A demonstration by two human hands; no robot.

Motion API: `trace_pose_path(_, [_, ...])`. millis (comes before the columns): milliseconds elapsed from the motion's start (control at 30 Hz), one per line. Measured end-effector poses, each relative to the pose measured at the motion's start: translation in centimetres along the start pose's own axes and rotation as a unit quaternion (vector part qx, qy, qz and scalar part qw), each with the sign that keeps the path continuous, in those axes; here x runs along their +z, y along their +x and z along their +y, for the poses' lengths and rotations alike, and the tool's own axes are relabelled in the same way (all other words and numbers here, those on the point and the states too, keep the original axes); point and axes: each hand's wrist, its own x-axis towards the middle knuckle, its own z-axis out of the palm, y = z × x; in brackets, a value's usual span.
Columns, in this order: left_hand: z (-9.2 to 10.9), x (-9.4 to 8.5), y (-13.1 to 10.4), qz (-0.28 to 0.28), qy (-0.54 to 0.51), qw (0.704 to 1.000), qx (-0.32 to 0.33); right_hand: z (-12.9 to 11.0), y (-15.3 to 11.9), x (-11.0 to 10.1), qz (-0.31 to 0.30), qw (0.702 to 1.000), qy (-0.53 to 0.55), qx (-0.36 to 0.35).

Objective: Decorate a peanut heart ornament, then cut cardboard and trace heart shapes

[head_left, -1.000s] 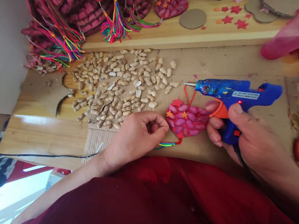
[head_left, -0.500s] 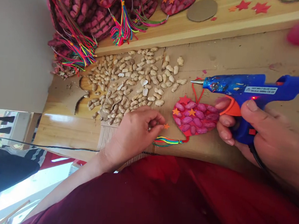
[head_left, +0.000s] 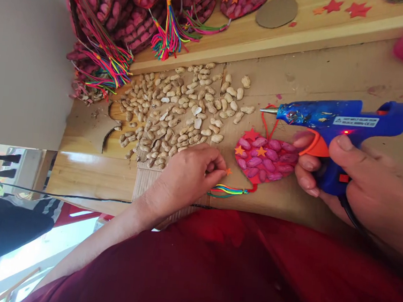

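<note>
Between thumb and forefinger my left hand pinches a small orange star, just left of a heart-shaped ornament. Pink-dyed peanuts cover that ornament, with two orange stars and a red star on it. A red cord loop rises from its top, and a multicoloured tassel trails off below toward my left hand. My right hand is wrapped round a blue hot glue gun, a finger at its orange trigger. Its metal nozzle points left above the ornament, and a red light glows on the body.
Loose peanuts spread over the cardboard left of the ornament. Behind a wooden ledge lie pink peanut ornaments with tassels, a cardboard oval and red stars. A black cable runs along the left. Another person's leg shows at lower left.
My left hand, with the orange star, has shifted very slightly right toward the ornament. The glue gun stays in nearly the same place; the whole view has drifted a little.
</note>
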Motion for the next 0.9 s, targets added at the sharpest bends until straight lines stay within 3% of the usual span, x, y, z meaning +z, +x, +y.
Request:
trace_pose_path(267, [-0.5, 0.1, -0.1, 0.045, -0.003, 0.998, 0.054, -0.1, 0.1, 0.2, 0.007, 1.000, 0.001, 0.007])
trace_pose_path(400, [-0.5, 0.2, -0.1, 0.030, 0.031, 0.994, 0.096, -0.3, -0.2, 0.0, -0.018, 0.999, -0.028, 0.007])
trace_pose_path(667, [-0.4, 0.3, 0.1, 0.013, 0.021, 0.996, 0.087, -0.1, -0.3, 0.0, 0.003, 1.000, 0.008, 0.005])
trace_pose_path(900, [2.2, -0.2, 0.1, 0.047, -0.091, 0.992, 0.076, 0.5, -1.1, 0.0, -0.053, 0.997, -0.048, -0.035])
